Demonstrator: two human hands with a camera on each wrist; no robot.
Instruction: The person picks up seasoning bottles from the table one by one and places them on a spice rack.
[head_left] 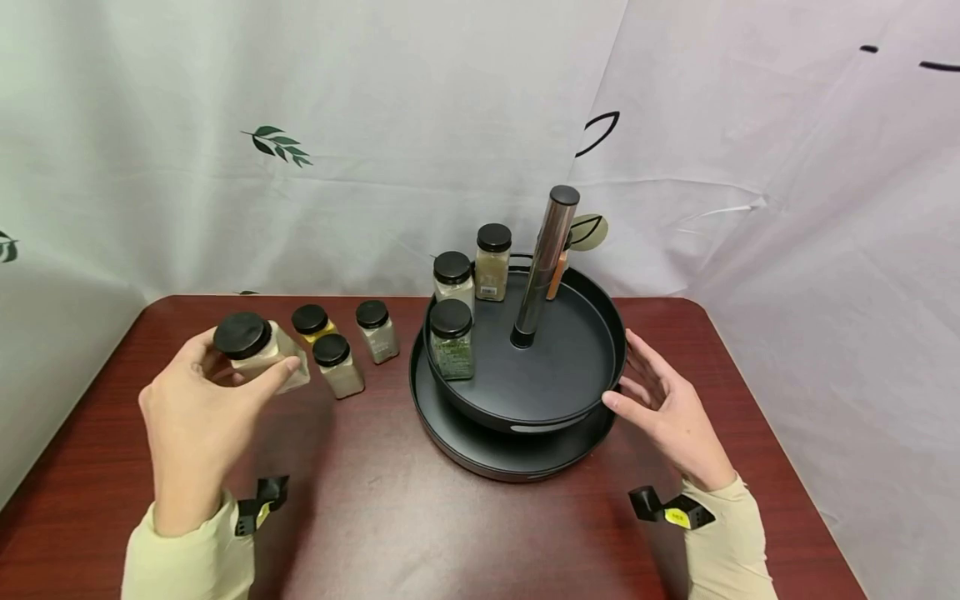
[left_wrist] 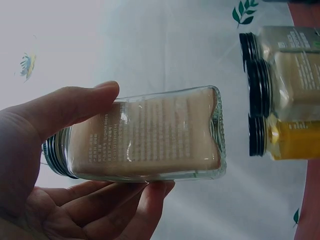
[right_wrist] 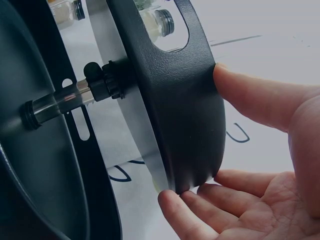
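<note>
Left hand [head_left: 197,400] is wrapped around a spice jar [head_left: 258,348] with a black lid, lifted off the bench [head_left: 360,500], well left of the two-tier black rack [head_left: 525,367]. Three more jars [head_left: 341,342] stand on the bench between that jar and the rack. Right hand [head_left: 667,404] is spread wide, fingers straight, touching the rack's upper tray rim [head_left: 611,392]. Three jars [head_left: 453,321] sit on the upper tray, left of the rack's pole [head_left: 543,262].
</note>
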